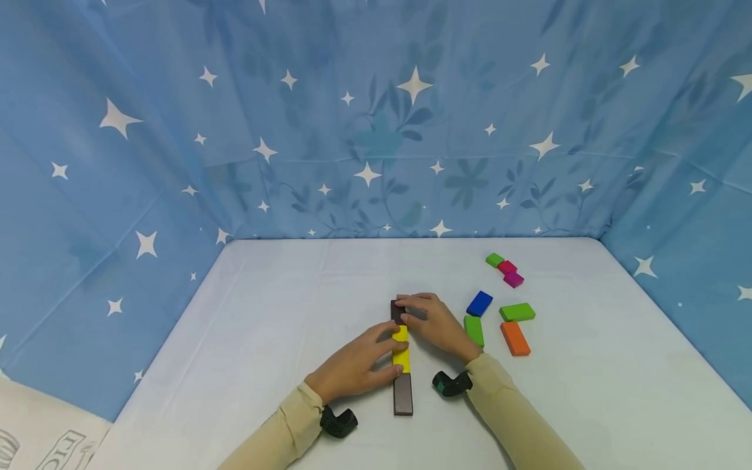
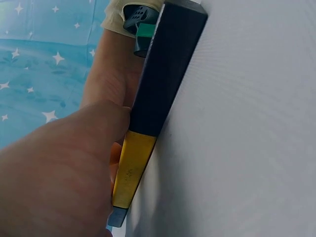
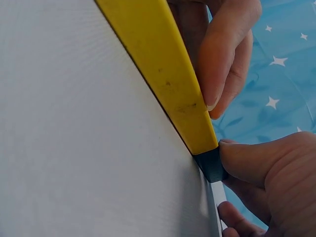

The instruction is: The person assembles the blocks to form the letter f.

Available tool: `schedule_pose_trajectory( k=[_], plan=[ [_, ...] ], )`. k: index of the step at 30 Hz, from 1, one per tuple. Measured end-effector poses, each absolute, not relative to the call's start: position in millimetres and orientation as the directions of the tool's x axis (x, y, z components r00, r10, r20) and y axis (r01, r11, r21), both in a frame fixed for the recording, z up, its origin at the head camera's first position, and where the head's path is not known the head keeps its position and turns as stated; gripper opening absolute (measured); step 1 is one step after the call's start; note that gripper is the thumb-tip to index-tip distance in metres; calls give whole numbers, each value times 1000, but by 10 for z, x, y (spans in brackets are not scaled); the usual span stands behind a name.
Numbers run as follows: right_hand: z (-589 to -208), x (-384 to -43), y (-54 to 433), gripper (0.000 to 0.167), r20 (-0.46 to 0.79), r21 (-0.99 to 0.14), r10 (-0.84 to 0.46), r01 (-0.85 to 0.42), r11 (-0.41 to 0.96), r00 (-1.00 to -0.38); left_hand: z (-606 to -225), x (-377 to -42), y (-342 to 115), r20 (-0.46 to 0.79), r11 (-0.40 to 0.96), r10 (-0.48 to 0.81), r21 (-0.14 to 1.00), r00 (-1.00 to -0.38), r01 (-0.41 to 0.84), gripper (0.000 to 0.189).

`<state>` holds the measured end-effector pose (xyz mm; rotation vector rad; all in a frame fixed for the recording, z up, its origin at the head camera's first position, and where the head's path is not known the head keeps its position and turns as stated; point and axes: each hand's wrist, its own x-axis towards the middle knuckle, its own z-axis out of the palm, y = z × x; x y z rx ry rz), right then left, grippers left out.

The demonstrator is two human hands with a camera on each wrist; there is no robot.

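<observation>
Three blocks lie end to end in a straight row on the white table: a dark far block, a yellow block and a dark near block. My left hand holds the yellow block, its thumb by the joint with the near block and its fingers reaching over the top. The right hand pinches the far dark block, thumb against its side. Fingers hide part of the yellow block in the head view. In the left wrist view the near block stands largest.
To the right lie a blue block, two green blocks and an orange block. Behind them, small green, red and purple blocks touch in a cluster. A blue starred curtain borders the table.
</observation>
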<state>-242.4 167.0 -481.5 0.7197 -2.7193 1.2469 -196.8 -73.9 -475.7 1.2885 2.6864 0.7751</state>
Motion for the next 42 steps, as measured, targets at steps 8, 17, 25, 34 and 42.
schedule_pose_trajectory(
  k=[8,17,25,34,42],
  plan=[
    [-4761,-2414,1693,39,199,-731,-370,-389,561,-907,-4756,-1964,-733,158,522,743,472,-651,710,42],
    [-4616,-2397,1793,43,158,-756,-310,-317,573,-938,-4757,-1959,-733,137,538,734,479,-665,693,42],
    [-4440,-2381,2025,45,225,-771,-271,-341,537,-936,-4749,-1952,-742,137,540,734,477,-665,694,43],
    [-4299,-2368,2538,44,215,-809,-209,-294,509,-954,-4778,-1951,-741,132,536,734,490,-666,687,44],
    [-4113,-2216,3051,49,146,-853,-144,-198,483,-979,-4792,-1953,-753,140,535,731,490,-667,689,44]
  ],
)
